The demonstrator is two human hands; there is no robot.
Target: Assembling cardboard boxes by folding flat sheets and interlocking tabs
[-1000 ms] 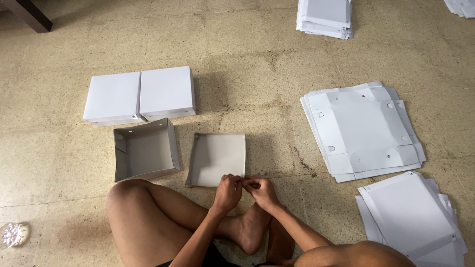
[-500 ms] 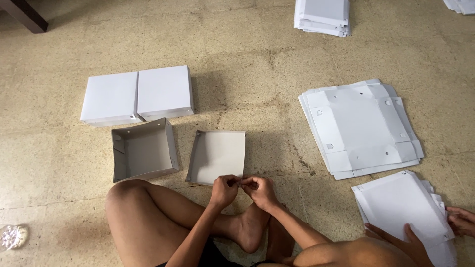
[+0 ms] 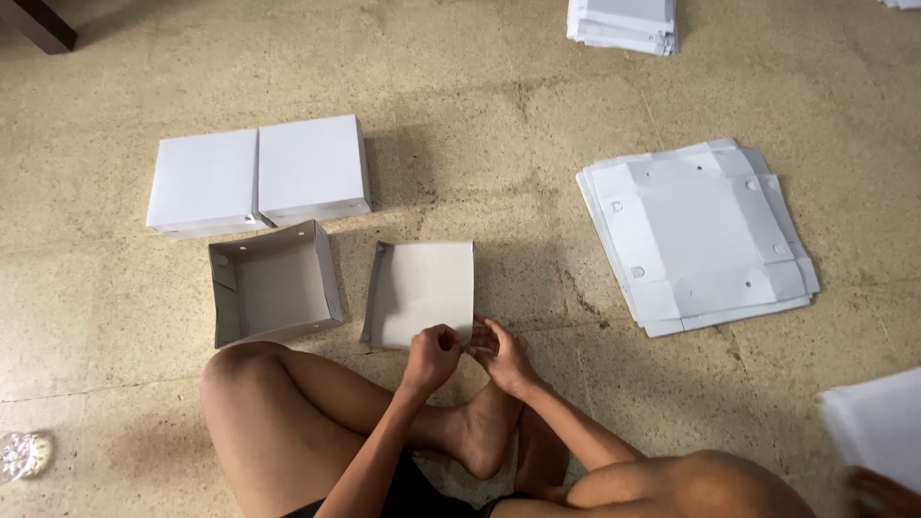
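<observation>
White card fills my head view: a half-folded box (image 3: 422, 291) lies on the speckled floor (image 3: 499, 125) just past my crossed legs. My left hand (image 3: 432, 355) and right hand (image 3: 501, 353) are both pinched on its near right corner, fingertips together. Since a moment ago, that grip has hardly shifted; the corner is still being worked. Another person's hand (image 3: 878, 489) has slipped back at the paper stack (image 3: 878, 427).

A half-folded white cardboard box (image 3: 422, 293) lies open on the floor, near corner pinched
</observation>
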